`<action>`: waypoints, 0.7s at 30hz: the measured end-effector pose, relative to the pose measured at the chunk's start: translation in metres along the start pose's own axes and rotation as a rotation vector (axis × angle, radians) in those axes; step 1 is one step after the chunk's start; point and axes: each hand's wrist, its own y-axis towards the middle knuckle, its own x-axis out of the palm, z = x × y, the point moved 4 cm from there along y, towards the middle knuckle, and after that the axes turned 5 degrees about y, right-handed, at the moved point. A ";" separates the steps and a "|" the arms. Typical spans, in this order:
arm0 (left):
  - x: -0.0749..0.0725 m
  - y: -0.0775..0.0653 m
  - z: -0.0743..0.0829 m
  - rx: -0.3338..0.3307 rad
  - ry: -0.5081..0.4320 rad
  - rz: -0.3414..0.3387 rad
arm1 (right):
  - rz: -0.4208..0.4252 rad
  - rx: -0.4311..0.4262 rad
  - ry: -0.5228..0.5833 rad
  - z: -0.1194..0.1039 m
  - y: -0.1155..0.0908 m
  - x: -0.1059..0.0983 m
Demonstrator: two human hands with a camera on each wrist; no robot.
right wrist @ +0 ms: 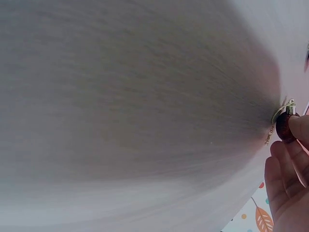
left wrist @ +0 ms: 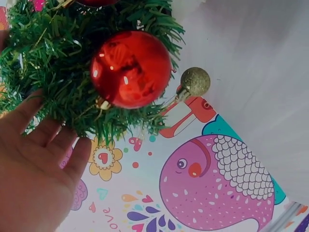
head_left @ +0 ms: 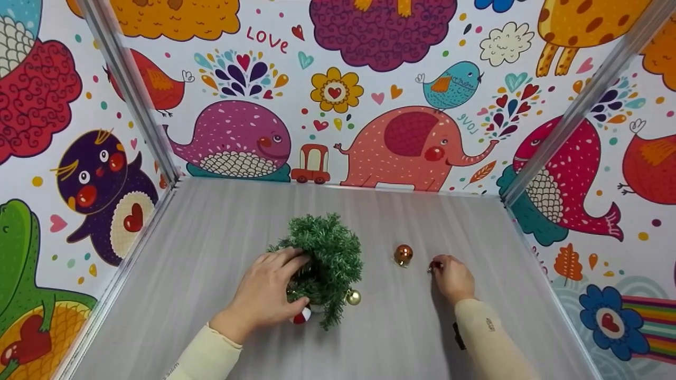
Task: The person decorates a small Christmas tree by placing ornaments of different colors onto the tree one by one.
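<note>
A small artificial Christmas tree (head_left: 338,245) with green branches stands on the table. My left hand (head_left: 266,290) touches its left side, fingers lightly bent and fingertips among the branches. Near that thumb is a red-and-white ball (head_left: 301,315), and a gold ball (head_left: 353,297) hangs at the tree's lower right. The left wrist view shows a shiny red bauble (left wrist: 133,70) and a glittery gold ball (left wrist: 195,81) on the tree. To the right, my right hand (head_left: 455,279) pinches a dark red bauble (right wrist: 284,126) with a gold cap and string, close to the table.
A copper-coloured bauble (head_left: 403,254) lies on the grey table (head_left: 222,221) between the tree and my right hand. Printed cartoon walls with metal corner posts (head_left: 570,105) enclose the table at the back and both sides. Something black (head_left: 459,336) shows beside the right sleeve.
</note>
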 end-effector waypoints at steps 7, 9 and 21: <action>-0.002 0.001 -0.003 0.018 -0.014 -0.048 | -0.009 0.002 -0.008 -0.001 0.000 0.001; -0.003 0.001 -0.004 0.018 -0.017 -0.059 | 0.000 -0.010 -0.008 -0.002 0.000 0.000; -0.005 0.003 -0.006 0.027 -0.022 -0.086 | 0.005 -0.019 -0.005 -0.002 0.000 0.000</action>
